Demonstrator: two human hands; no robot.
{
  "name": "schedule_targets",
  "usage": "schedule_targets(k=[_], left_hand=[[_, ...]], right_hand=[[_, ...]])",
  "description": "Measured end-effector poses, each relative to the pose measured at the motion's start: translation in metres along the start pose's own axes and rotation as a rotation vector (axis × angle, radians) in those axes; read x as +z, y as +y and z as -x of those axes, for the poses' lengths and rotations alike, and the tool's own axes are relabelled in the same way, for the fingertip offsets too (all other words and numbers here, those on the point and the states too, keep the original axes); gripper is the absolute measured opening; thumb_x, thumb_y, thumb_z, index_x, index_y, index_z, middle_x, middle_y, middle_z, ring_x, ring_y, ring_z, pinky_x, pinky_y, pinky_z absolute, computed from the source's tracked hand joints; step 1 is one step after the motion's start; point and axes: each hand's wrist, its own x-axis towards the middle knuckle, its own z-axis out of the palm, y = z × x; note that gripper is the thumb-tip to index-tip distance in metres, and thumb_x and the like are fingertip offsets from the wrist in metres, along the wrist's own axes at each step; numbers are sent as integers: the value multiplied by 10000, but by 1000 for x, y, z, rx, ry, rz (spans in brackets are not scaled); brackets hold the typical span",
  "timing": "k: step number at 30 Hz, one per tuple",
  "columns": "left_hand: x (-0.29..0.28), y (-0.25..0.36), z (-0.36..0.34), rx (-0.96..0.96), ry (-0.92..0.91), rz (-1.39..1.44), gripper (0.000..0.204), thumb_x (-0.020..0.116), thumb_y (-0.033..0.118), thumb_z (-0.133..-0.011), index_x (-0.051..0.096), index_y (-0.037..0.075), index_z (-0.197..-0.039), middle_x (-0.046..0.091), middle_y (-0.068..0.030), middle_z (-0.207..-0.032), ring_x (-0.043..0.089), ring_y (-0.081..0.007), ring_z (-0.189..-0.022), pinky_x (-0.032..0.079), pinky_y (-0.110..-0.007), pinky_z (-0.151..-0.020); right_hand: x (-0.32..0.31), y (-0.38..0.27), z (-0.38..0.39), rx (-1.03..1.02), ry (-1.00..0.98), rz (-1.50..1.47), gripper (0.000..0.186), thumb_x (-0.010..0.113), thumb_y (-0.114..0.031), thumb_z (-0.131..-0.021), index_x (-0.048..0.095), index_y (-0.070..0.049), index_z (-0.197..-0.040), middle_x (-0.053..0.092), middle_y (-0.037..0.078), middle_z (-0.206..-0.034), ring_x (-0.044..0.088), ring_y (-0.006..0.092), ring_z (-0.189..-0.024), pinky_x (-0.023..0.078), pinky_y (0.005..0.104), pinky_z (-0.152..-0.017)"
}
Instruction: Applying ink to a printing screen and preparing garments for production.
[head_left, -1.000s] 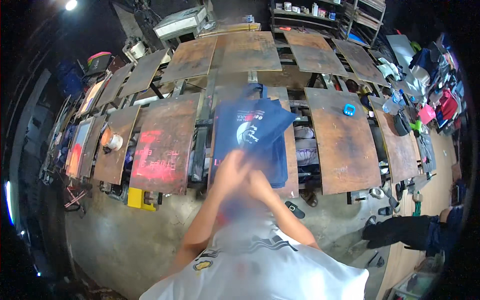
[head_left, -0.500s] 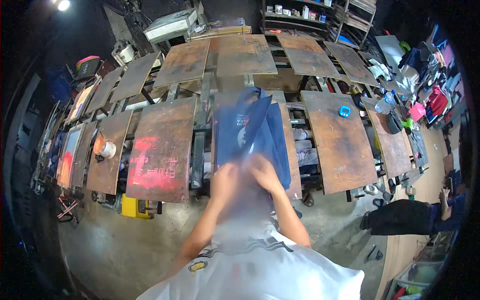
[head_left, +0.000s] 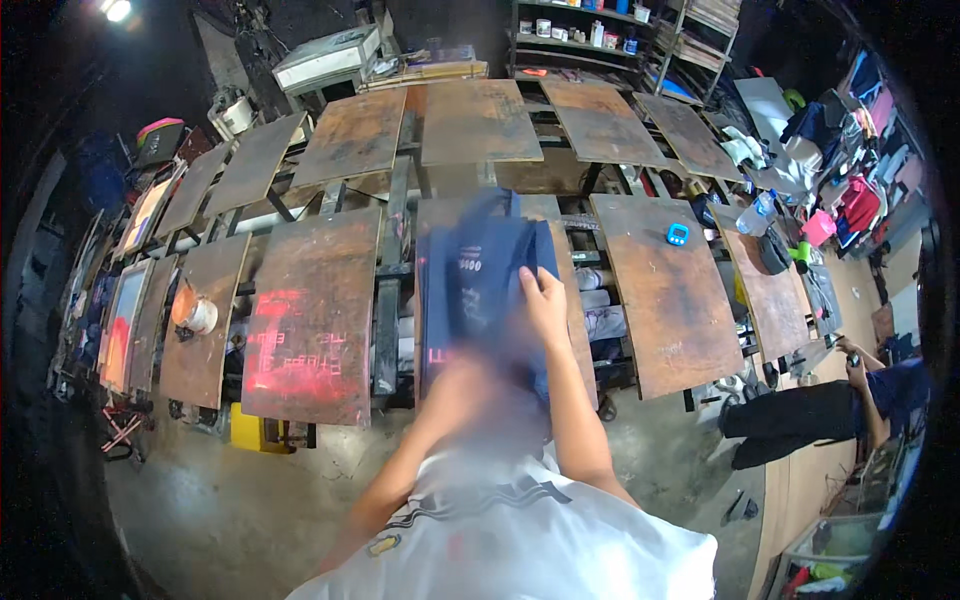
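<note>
A navy tote bag with pale print lies on a stack of dark blue bags, on the middle board of the near row. My right hand is at the bag's right edge, thumb and fingers closed on the fabric. My left hand is low at the bag's near end. A blur down the middle smears its fingers and the near part of the bag, so its grip is hidden. The bag's handle end points away from me and is also blurred.
Wooden boards on metal frames stand in two rows. A blue timer sits on one to the right, with a water bottle beyond. At left are a paint tub and a yellow stool. A person is at far right.
My right hand has moved from the bag's near end up to its right edge. Flaps that stood raised now lie flatter. My left hand stays near the front.
</note>
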Motion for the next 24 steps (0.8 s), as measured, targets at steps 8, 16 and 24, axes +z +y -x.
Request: schedule_targets(k=[8, 16, 24], left_hand=[[-14, 6, 21, -97, -115, 14, 191, 754, 146, -856, 610, 27, -897, 610, -69, -969, 600, -184, -908, 484, -313, -773], [-25, 69, -40, 105, 242, -203, 321, 752, 123, -831, 624, 30, -1111, 603, -144, -1164, 604, -289, -1077, 496, -350, -870], [-8, 106, -69, 397, 368, -439, 390, 607, -21, -810, 602, 8, -1199, 588, -165, -1304, 555, -357, -1206, 443, -425, -1021]], right_hand=[[-6, -14, -10, -143, 248, -124, 165, 580, 2, -839, 617, 55, -990, 606, 97, -732, 533, 122, -675, 455, 310, -633], [-12, -74, 48, -403, 280, 83, 245, 591, 37, -834, 631, 28, -1076, 642, 109, -929, 609, 186, -784, 495, 284, -718], [-31, -99, 77, -693, 206, 120, 217, 685, 6, -793, 658, 13, -1008, 654, 165, -952, 663, 329, -817, 540, 379, -701]])
